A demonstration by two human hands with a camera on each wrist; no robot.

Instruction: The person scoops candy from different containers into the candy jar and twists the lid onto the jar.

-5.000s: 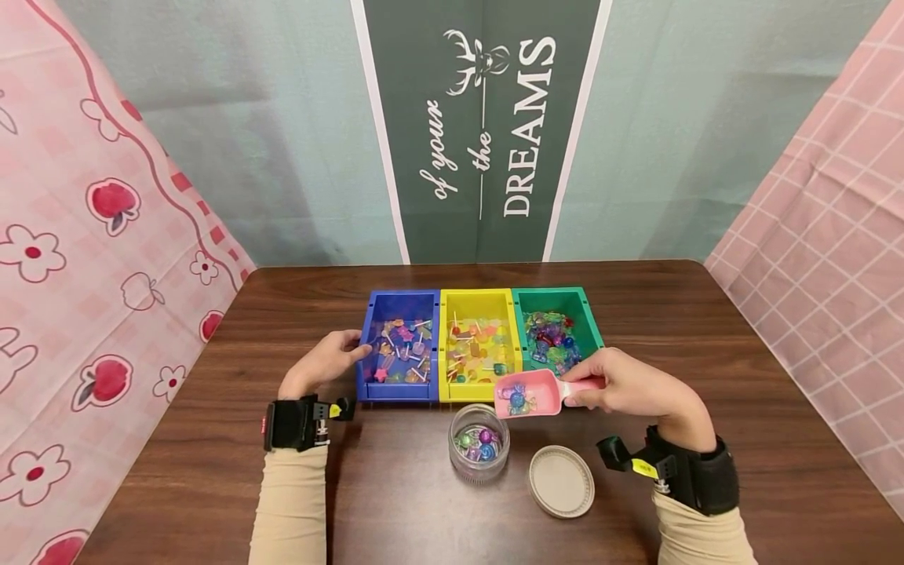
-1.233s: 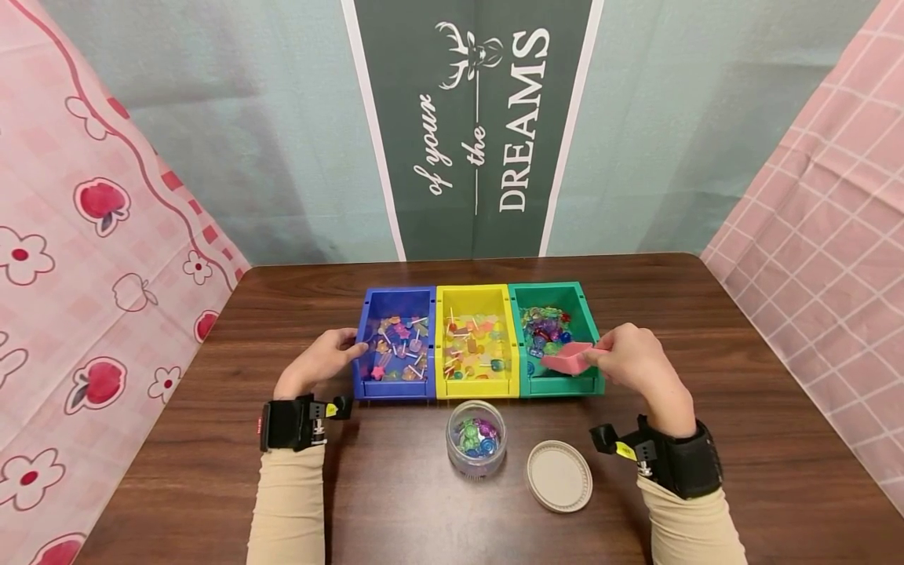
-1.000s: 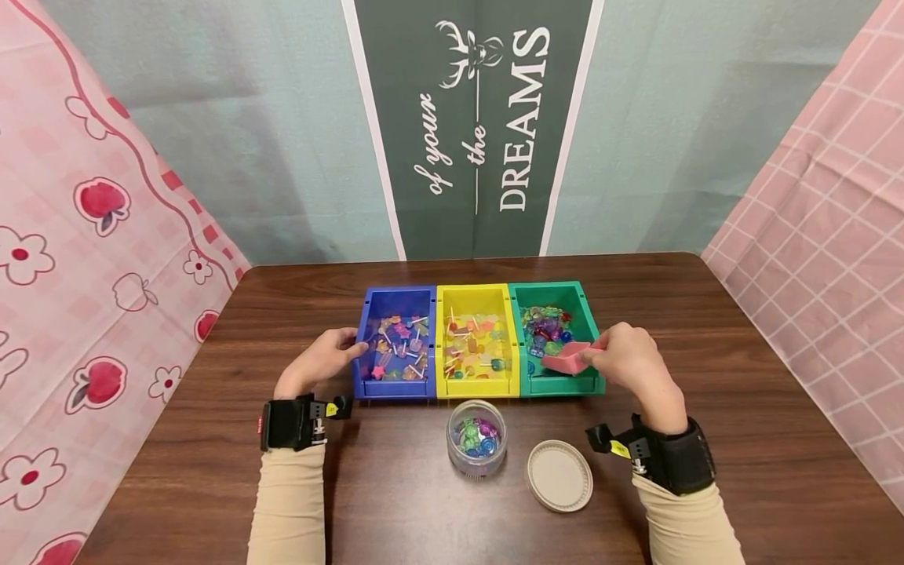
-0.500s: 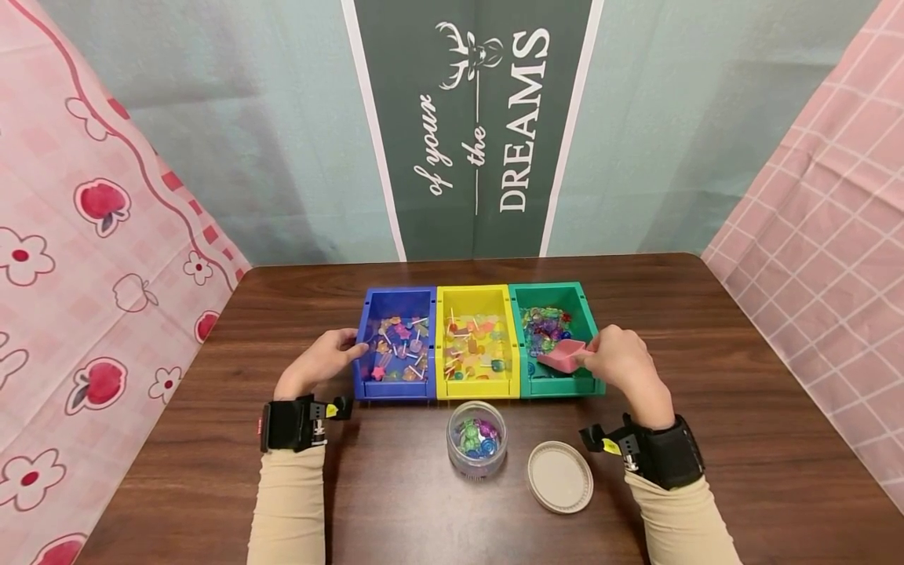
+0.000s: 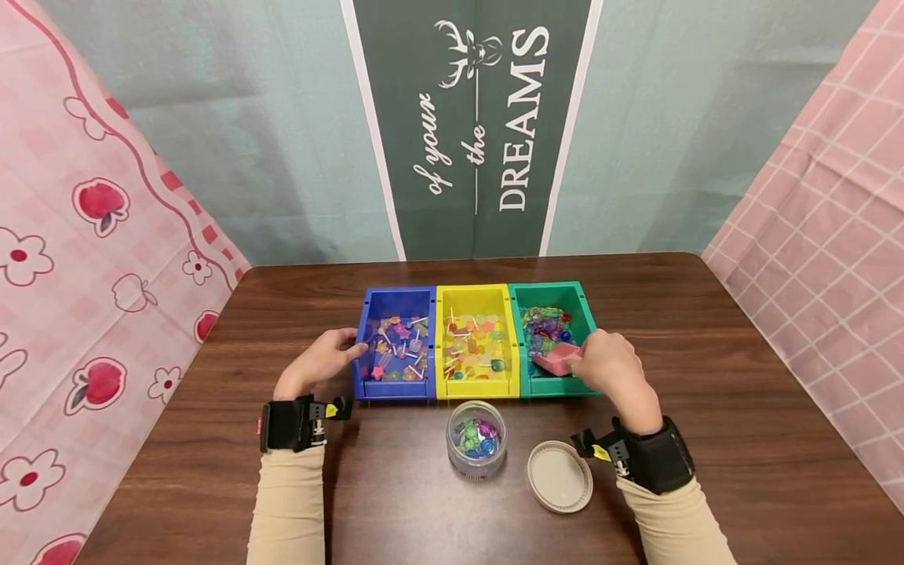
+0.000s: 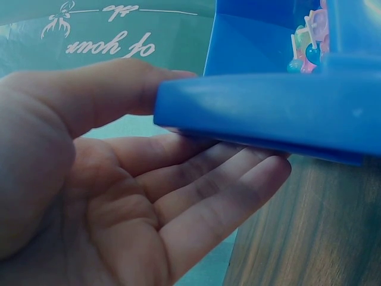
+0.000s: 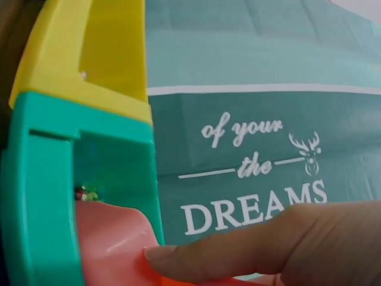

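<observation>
In the head view my right hand [image 5: 610,365] grips the handle of a pink scoop [image 5: 558,359]. The scoop's bowl is down in the green bin [image 5: 559,386], at the near end of a pile of shiny candy-like pieces [image 5: 545,323]. My right thumb [image 7: 202,257] lies along the scoop in the right wrist view. On the other side, my left hand [image 5: 321,362] pinches the outer wall of the blue bin [image 6: 262,110], thumb above and fingers underneath. A clear jar [image 5: 476,463] with green, purple and blue pieces stands in front of the bins.
Between the blue and green bins sits a yellow bin [image 5: 477,389] holding small lollipop-like pieces. A round pale lid [image 5: 560,477] lies right of the jar on the wooden table [image 5: 395,502]. Cloth hangings [image 5: 282,157] rise behind and at both sides.
Five seconds ago the loaded scoop was near the jar; now it is in the green bin and the jar holds more pieces. Lately my right hand slid the scoop left. My left hand stayed.
</observation>
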